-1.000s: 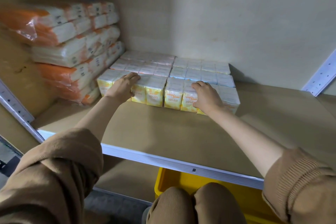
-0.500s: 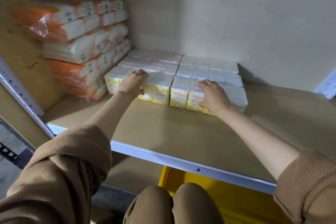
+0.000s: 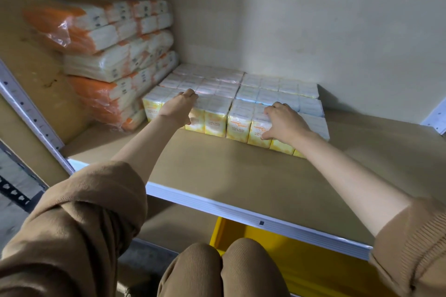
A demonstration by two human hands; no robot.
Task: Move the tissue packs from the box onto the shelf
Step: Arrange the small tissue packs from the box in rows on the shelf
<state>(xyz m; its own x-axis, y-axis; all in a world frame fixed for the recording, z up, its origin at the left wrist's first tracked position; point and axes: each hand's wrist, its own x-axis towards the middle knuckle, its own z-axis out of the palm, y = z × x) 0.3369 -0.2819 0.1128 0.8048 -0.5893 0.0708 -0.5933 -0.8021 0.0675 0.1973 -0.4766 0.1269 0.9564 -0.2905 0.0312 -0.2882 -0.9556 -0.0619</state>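
Packs stand in a tight block on the shelf, far and left of centre, just beside a stack of orange bundles at the left wall. Left hand curls over the top near edge of the near-left packs. Right hand clamps the near-right packs, fingers on top and thumb on the front face; a yellow box sits below the shelf's near edge.
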